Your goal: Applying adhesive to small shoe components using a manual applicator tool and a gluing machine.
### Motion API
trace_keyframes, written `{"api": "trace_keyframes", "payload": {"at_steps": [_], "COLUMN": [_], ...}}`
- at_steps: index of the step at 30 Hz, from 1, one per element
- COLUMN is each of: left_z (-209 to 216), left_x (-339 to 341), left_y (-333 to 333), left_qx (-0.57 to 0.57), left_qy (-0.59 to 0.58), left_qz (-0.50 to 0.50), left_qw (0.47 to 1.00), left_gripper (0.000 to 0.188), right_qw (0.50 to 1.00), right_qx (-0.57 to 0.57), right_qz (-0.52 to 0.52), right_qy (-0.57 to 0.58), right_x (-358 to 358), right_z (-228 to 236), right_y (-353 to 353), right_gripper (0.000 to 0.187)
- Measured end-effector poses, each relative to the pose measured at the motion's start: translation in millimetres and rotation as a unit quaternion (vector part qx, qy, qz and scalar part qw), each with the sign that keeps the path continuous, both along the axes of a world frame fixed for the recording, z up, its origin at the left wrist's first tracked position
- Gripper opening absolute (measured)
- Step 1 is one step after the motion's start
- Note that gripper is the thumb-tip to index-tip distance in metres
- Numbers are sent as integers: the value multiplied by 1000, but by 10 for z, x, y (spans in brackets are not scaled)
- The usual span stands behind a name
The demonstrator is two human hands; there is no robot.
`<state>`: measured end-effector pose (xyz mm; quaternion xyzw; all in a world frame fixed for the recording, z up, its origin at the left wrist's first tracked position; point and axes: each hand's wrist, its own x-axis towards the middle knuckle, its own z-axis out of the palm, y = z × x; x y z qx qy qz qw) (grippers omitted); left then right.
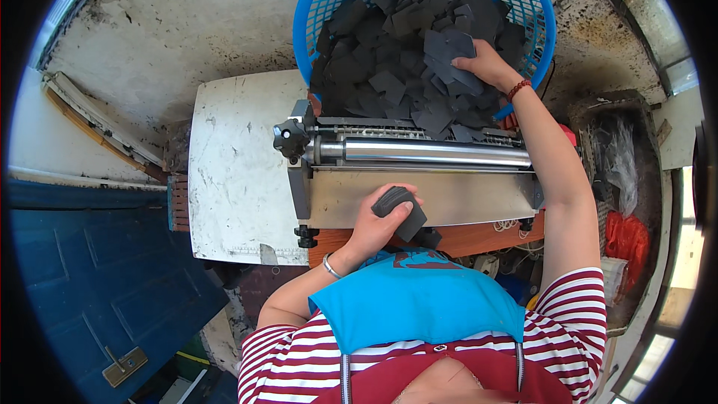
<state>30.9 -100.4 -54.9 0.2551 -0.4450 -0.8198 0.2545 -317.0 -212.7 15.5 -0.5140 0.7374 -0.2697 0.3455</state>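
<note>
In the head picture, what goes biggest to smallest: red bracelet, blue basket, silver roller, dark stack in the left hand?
1. Blue basket
2. Silver roller, long but thin
3. Dark stack in the left hand
4. Red bracelet

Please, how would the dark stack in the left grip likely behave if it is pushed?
The dark stack may slide apart, as its edge shows many separate thin layers. It is probably fairly stiff, since it looks flat beyond the left grip.

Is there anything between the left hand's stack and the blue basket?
Yes: the shiny metal roller lies crosswise between the left hand, with its dark stack, and the blue basket. The right hand is beyond the roller, holding dark pieces at the basket.
</note>
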Motion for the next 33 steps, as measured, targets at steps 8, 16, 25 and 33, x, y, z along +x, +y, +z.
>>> {"api": "trace_keyframes", "payload": {"at_steps": [8, 16, 25, 33], "left_z": [-18, 4, 92, 161], "left_x": [1, -5, -35, -91], "left_y": [5, 20, 16, 81], "left_qx": [15, 3, 35, 111], "left_qy": [5, -2, -10, 14], "left_qz": [-5, -4, -9, 36], "left_qw": [1000, 1000, 999, 993], "left_gripper": [26, 26, 25, 26], "right_qw": [937, 924, 904, 973], "right_qx": [-267, -219, -352, -215], "right_qz": [-115, -174, -176, 58], "right_qy": [194, 262, 167, -66], "right_x": [41, -180, -366, 939], "right_z": [242, 308, 161, 490], "right_y": [-1038, -1010, -725, 998], "right_gripper": [55, 44, 33, 22]}}
